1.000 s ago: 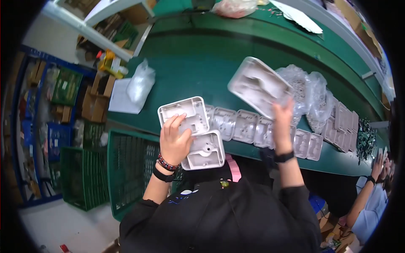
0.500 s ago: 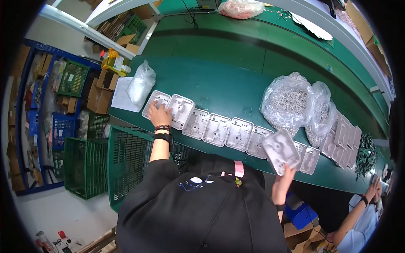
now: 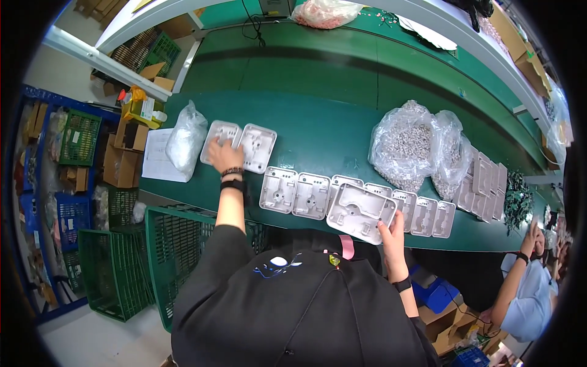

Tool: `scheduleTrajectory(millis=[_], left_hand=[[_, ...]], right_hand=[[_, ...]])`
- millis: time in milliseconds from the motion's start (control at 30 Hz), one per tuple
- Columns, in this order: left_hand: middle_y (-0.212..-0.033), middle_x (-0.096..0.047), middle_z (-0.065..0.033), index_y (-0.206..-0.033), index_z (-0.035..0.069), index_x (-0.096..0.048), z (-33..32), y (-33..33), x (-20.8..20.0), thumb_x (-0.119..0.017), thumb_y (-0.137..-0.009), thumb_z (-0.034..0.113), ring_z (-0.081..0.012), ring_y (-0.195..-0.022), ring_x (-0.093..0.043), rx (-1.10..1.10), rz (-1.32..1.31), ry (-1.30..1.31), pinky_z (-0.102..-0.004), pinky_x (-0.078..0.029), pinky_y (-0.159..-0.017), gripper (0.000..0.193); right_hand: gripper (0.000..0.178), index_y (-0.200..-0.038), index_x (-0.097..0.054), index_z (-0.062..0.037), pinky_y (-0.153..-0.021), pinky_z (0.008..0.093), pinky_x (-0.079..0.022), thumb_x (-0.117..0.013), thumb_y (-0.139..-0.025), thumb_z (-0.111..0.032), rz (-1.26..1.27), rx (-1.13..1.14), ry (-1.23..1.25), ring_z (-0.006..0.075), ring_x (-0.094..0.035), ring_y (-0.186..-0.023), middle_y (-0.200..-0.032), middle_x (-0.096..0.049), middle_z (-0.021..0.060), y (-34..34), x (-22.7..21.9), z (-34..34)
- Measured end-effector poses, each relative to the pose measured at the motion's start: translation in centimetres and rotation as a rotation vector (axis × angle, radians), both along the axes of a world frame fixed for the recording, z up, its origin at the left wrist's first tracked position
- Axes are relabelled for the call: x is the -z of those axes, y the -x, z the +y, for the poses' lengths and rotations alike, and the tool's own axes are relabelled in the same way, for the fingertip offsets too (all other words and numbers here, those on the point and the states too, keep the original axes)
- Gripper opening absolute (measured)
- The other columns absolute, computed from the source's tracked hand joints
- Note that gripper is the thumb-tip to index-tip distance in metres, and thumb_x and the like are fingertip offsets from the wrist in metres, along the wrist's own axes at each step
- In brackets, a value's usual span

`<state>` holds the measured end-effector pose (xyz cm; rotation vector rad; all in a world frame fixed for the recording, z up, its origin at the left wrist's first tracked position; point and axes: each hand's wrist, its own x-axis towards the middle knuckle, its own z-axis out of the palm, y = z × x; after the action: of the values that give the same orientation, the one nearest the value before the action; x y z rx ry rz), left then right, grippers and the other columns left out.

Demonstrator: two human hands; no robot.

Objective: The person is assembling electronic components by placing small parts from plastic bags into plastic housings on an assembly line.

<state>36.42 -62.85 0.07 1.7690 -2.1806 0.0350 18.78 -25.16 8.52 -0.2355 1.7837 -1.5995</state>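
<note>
My left hand point(image 3: 224, 156) rests with its fingers apart on the leftmost grey plastic housing point(image 3: 227, 129), covering its lower part. A second grey housing point(image 3: 258, 145) stands close beside that one, to the right of my fingers. My right hand point(image 3: 393, 235) is closed on the right end of another grey housing point(image 3: 361, 211), its thumb on the inner side. This held housing is tilted, its ribbed hollow face up, above the row at the near table edge. Similar housings, such as one point(image 3: 279, 190) at the row's left end, lie side by side and are partly hidden behind it.
Two clear bags of small pale parts point(image 3: 406, 144) stand beyond the row. A clear bag point(image 3: 186, 139) lies on paper at the left. Stacked housings point(image 3: 483, 183) and a dark green pile point(image 3: 517, 202) are at the right, near a co-worker's hands point(image 3: 533, 240). Green crates point(image 3: 183, 244) stand below left.
The two leftmost housings have shifted away from the row, toward the far side, with my left hand on them. My right hand has moved left and turned its housing crosswise.
</note>
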Motion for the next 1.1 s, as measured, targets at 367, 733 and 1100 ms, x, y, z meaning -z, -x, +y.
scheduleTrajectory(millis=[367,733,1100], left_hand=[[-0.115,-0.040,-0.0077,-0.090,0.015,-0.065,3.5,13.9,1.8,-0.067,-0.062,0.030,-0.0256,-0.112,-0.035,0.415,0.036,-0.243,-0.0473,-0.032,-0.087,0.032],[-0.127,-0.037,-0.0136,-0.098,0.015,-0.063,1.1,12.5,3.7,-0.046,-0.078,0.051,-0.0274,-0.117,-0.035,0.314,-0.123,-0.566,-0.0435,-0.031,-0.094,0.045],[-0.111,-0.050,-0.0209,-0.099,0.016,-0.063,-5.6,-4.4,5.3,-0.046,-0.077,0.051,-0.0333,-0.102,-0.050,0.341,-0.247,-0.909,-0.0382,-0.040,-0.089,0.045]], right_hand=[[0.051,-0.124,-0.025,-0.0017,-0.080,0.0260,-0.040,-0.051,-0.079,-0.002,0.043,0.143,0.024,0.0154,-0.051,-0.094,-0.104,-0.053,0.0127,-0.6,0.0,0.9],[0.046,-0.120,-0.029,-0.0013,-0.079,0.0256,-0.040,-0.051,-0.079,-0.006,-0.053,0.217,0.004,0.0145,-0.051,-0.090,-0.101,-0.053,0.0111,-1.1,0.4,2.4],[0.051,-0.123,-0.025,0.0006,-0.080,0.0258,-0.039,-0.052,-0.080,-0.005,-0.113,0.247,-0.021,0.0143,-0.051,-0.092,-0.100,-0.054,0.0118,-0.9,1.5,2.5]])
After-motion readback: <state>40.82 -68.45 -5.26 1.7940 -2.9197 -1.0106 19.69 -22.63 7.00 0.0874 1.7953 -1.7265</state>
